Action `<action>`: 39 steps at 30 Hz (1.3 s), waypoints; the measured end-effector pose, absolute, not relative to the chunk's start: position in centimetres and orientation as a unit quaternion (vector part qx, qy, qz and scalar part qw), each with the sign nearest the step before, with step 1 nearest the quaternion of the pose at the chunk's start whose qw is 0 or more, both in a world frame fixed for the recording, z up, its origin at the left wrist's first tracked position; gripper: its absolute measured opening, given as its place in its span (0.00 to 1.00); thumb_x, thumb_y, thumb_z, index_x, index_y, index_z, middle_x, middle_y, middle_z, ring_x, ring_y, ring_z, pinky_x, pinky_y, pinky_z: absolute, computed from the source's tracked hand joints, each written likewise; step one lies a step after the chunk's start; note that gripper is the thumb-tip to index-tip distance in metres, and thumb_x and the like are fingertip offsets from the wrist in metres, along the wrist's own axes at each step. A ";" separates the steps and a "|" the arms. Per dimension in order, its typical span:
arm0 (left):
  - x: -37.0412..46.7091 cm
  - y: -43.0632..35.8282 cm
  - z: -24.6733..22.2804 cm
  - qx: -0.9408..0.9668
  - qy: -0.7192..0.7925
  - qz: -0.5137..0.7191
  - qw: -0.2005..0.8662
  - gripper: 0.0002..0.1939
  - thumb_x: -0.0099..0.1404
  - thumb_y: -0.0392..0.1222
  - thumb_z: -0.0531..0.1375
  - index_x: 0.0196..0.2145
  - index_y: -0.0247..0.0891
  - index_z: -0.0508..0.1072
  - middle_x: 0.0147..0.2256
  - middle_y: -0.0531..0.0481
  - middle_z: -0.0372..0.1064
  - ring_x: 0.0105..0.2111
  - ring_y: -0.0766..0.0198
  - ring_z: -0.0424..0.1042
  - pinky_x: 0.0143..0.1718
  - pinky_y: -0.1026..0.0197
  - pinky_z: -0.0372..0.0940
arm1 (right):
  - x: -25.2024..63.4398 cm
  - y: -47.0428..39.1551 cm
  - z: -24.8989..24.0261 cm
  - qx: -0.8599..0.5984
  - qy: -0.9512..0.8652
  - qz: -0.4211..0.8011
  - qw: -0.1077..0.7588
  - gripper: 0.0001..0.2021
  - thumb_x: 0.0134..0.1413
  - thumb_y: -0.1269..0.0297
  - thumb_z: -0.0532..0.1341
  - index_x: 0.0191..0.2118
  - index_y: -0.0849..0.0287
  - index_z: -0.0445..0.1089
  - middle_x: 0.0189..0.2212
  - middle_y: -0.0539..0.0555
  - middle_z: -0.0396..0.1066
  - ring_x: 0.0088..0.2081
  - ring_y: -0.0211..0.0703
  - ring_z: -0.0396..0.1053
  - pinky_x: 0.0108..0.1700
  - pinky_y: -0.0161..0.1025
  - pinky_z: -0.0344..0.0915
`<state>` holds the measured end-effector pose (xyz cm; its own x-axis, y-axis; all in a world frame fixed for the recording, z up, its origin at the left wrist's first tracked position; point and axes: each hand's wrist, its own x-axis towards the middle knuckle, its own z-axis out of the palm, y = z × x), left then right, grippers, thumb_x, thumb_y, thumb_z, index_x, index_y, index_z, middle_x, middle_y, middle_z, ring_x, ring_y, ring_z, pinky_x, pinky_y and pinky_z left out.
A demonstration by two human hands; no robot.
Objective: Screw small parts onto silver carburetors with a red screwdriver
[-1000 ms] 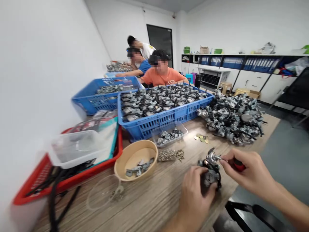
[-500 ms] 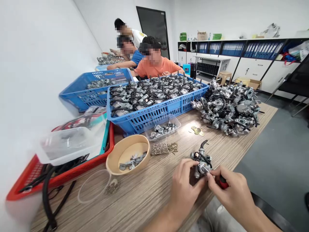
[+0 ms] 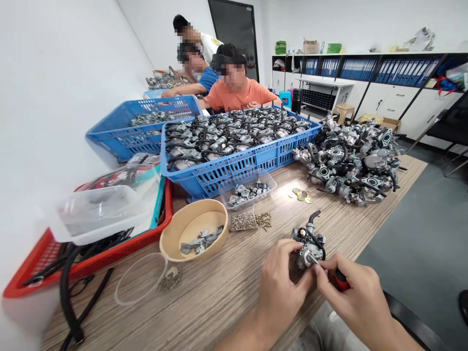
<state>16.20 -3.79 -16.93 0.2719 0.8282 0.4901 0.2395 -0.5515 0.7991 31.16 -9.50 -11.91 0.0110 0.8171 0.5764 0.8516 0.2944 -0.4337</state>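
The bench [image 3: 212, 302] was the largest item in front of me. Standing on it, in descending size, were a blue crate [image 3: 261, 158] filled with rows of carburetors [image 3: 234, 131], a red basket [image 3: 167, 207] at left, a loose heap of carburetors [image 3: 353, 163] at right, and a beige bowl [image 3: 186, 225] containing flat metal parts [image 3: 203, 241]. The left hand [image 3: 283, 280] had its fingers partly closed about a single carburetor [image 3: 307, 252] at the bench's near right. The right hand [image 3: 353, 292] had its fingers curled round a red-handled screwdriver [image 3: 342, 279], fingertips against that carburetor; the tool's tip was indistinct. Brass discs [image 3: 301, 195] lay beyond it; screws [image 3: 244, 222] lay just right of the bowl.
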 end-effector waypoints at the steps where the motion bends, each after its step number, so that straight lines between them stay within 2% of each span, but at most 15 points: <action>1: 16.2 -3.8 -16.9 0.735 0.359 0.487 0.306 0.17 0.65 0.30 0.62 0.49 0.46 0.68 0.43 0.53 0.75 0.43 0.59 0.78 0.45 0.57 0.72 | 31.2 -9.5 -11.9 -0.594 -0.702 -0.025 0.391 0.13 0.70 0.65 0.59 0.29 0.55 0.67 0.16 0.40 0.57 0.14 0.31 0.55 0.19 0.29 0.57; 5: 16.0 -3.8 -16.7 0.741 0.339 0.493 0.306 0.14 0.66 0.30 0.59 0.47 0.45 0.68 0.44 0.51 0.74 0.45 0.59 0.78 0.46 0.57 0.72 | 31.3 -9.6 -11.7 -0.590 -0.709 -0.028 0.386 0.13 0.70 0.65 0.59 0.30 0.54 0.66 0.17 0.40 0.59 0.15 0.31 0.57 0.19 0.29 0.57; 9: 15.6 -3.8 -16.4 0.750 0.334 0.477 0.313 0.14 0.69 0.31 0.58 0.50 0.44 0.69 0.45 0.49 0.74 0.45 0.57 0.78 0.46 0.56 0.73 | 32.1 -9.6 -11.5 -0.567 -0.730 0.015 0.382 0.03 0.72 0.64 0.58 0.44 0.56 0.67 0.20 0.39 0.64 0.16 0.30 0.61 0.21 0.27 0.61; 11: 15.5 -3.8 -16.3 0.753 0.337 0.466 0.320 0.13 0.71 0.33 0.58 0.51 0.45 0.70 0.46 0.49 0.74 0.45 0.57 0.78 0.46 0.55 0.73 | 32.9 -9.5 -11.6 -0.565 -0.739 0.028 0.366 0.05 0.73 0.66 0.56 0.49 0.57 0.68 0.20 0.39 0.65 0.16 0.31 0.61 0.22 0.28 0.61; 15: 15.5 -3.8 -16.2 0.758 0.340 0.450 0.329 0.15 0.73 0.34 0.57 0.55 0.46 0.70 0.46 0.49 0.73 0.45 0.58 0.78 0.46 0.55 0.73 | 34.2 -9.5 -12.2 -0.562 -0.755 0.048 0.334 0.07 0.74 0.67 0.57 0.44 0.56 0.73 0.20 0.40 0.66 0.17 0.32 0.64 0.23 0.30 0.61; 20: 15.5 -3.8 -16.2 0.769 0.337 0.443 0.315 0.18 0.70 0.35 0.60 0.57 0.43 0.68 0.47 0.46 0.73 0.45 0.56 0.77 0.46 0.53 0.75 | 34.3 -9.5 -12.8 -0.563 -0.747 0.061 0.347 0.08 0.74 0.66 0.58 0.43 0.57 0.74 0.21 0.42 0.68 0.18 0.32 0.65 0.24 0.31 0.62; 26: 15.7 -3.7 -16.5 0.756 0.362 0.446 0.312 0.16 0.68 0.33 0.64 0.51 0.44 0.72 0.45 0.48 0.75 0.44 0.57 0.78 0.44 0.56 0.75 | 34.0 -9.8 -12.6 -0.573 -0.728 0.076 0.369 0.07 0.72 0.65 0.60 0.40 0.55 0.74 0.20 0.42 0.67 0.18 0.32 0.64 0.23 0.30 0.61; 29: 15.7 -3.6 -16.6 0.755 0.361 0.448 0.314 0.15 0.69 0.34 0.64 0.51 0.44 0.72 0.45 0.49 0.75 0.43 0.58 0.78 0.45 0.56 0.75 | 35.6 -9.7 -11.9 -0.606 -0.656 0.078 0.443 0.11 0.71 0.65 0.61 0.32 0.54 0.66 0.19 0.43 0.62 0.17 0.32 0.58 0.19 0.31 0.56; 31: 15.7 -3.6 -16.6 0.755 0.356 0.451 0.315 0.14 0.69 0.34 0.64 0.51 0.44 0.72 0.45 0.49 0.75 0.43 0.58 0.77 0.45 0.56 0.74 | 37.4 -9.2 -11.0 -0.612 -0.586 0.097 0.522 0.11 0.68 0.66 0.62 0.32 0.53 0.63 0.21 0.44 0.63 0.18 0.34 0.57 0.18 0.32 0.55; 33: 15.6 -3.6 -16.6 0.755 0.354 0.453 0.315 0.15 0.69 0.34 0.64 0.51 0.44 0.72 0.45 0.50 0.74 0.43 0.59 0.77 0.45 0.57 0.74 | 39.4 -8.4 -10.0 -0.590 -0.551 0.116 0.578 0.06 0.63 0.68 0.61 0.37 0.52 0.63 0.26 0.47 0.67 0.23 0.39 0.65 0.23 0.34 0.64; 35: 15.6 -3.6 -16.6 0.755 0.351 0.457 0.313 0.15 0.68 0.34 0.64 0.51 0.44 0.72 0.44 0.50 0.74 0.43 0.59 0.77 0.45 0.58 0.74 | 41.0 -7.3 -9.2 -0.574 -0.546 0.120 0.598 0.10 0.58 0.69 0.62 0.42 0.50 0.61 0.32 0.49 0.72 0.31 0.44 0.73 0.32 0.40 0.73; 39: 15.7 -3.6 -16.7 0.752 0.349 0.466 0.310 0.15 0.68 0.33 0.64 0.51 0.44 0.72 0.44 0.51 0.74 0.43 0.60 0.76 0.45 0.59 0.74 | 42.5 -5.0 -8.2 -0.565 -0.558 0.108 0.598 0.15 0.63 0.66 0.66 0.46 0.49 0.56 0.41 0.53 0.77 0.45 0.50 0.78 0.47 0.49 0.77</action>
